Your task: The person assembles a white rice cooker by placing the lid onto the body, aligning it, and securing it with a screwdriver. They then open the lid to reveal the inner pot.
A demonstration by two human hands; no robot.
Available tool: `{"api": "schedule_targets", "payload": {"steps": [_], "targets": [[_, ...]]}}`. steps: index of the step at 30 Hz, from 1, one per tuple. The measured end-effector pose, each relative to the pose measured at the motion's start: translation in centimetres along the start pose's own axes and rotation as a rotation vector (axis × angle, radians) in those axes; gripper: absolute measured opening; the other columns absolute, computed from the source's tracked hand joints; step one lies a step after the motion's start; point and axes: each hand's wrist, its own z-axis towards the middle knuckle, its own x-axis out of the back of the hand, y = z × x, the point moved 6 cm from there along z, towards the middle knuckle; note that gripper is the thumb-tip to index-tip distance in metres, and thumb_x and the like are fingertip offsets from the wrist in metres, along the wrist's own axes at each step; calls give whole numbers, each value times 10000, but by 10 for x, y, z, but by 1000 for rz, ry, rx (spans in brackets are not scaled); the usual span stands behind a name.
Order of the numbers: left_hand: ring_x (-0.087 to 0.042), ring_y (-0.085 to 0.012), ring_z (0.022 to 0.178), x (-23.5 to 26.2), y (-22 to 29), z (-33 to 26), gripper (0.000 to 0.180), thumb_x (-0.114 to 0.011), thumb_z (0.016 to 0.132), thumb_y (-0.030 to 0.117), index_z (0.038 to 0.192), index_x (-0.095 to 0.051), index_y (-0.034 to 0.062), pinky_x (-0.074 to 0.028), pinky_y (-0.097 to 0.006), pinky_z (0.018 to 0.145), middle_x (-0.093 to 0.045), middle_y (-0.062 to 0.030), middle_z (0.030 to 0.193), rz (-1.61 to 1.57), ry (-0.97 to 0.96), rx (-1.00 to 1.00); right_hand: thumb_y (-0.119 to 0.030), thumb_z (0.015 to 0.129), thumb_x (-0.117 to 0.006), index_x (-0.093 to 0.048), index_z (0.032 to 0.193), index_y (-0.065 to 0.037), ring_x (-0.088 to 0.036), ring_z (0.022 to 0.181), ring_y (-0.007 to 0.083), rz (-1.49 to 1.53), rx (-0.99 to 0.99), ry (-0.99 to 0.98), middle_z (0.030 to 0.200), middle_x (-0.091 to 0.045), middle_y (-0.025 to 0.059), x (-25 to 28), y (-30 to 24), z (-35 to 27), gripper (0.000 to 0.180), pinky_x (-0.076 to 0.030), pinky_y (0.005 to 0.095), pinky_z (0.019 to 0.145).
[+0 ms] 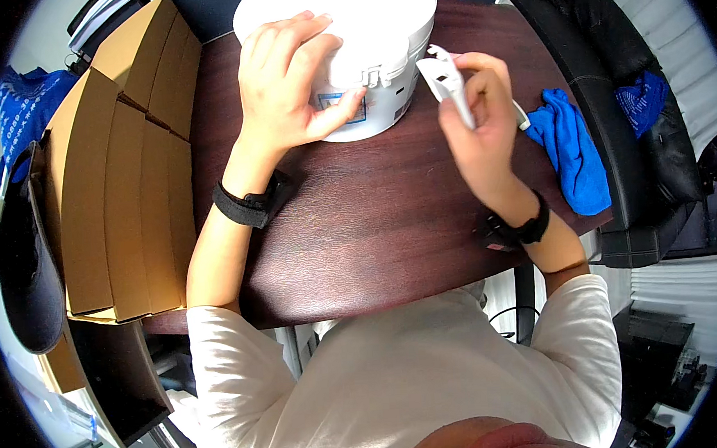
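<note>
Dark table point(335, 242), white bucket point(354, 48); left hand point(284, 85) overlaps label point(329, 100).

The white round bucket point(385, 117) stands upright with its white lid point(382, 5) on, its far edge cut off by the top of the view; a blue-framed label point(333, 105) shows on the near side, and a white plastic clasp point(377, 75) sits at the rim. Just to the right of the bucket, a white plastic piece point(437, 79) is held up at a tilt, its small hooked end uppermost and its broad face, pierced by a dark opening, narrowing downward; its far side is partly hidden.
</note>
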Motion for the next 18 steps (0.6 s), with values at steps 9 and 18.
{"api": "schedule_targets", "payload": {"steps": [9,18], "targets": [[-618,-343,1075,-1,-4,-3,527,-706,738,494,1047,-648,71,-443,-460,913,-648,-122,1168,-42,20,10,20,616,-786,-457,910,-55,-484,1167,389,-230,288,8,1210,-442,196,-43,-30,-17,449,-437,463,963],[-613,-353,1079,-1,-6,-5,665,-657,751,652,1067,-647,68,-433,-478,924,-643,-129,1175,-74,28,-6,-28,651,-833,-457,1026,-68,-427,1210,370,-351,355,-25,1283,-359,202,-57,-27,-23,532,-443,458,980]]}}
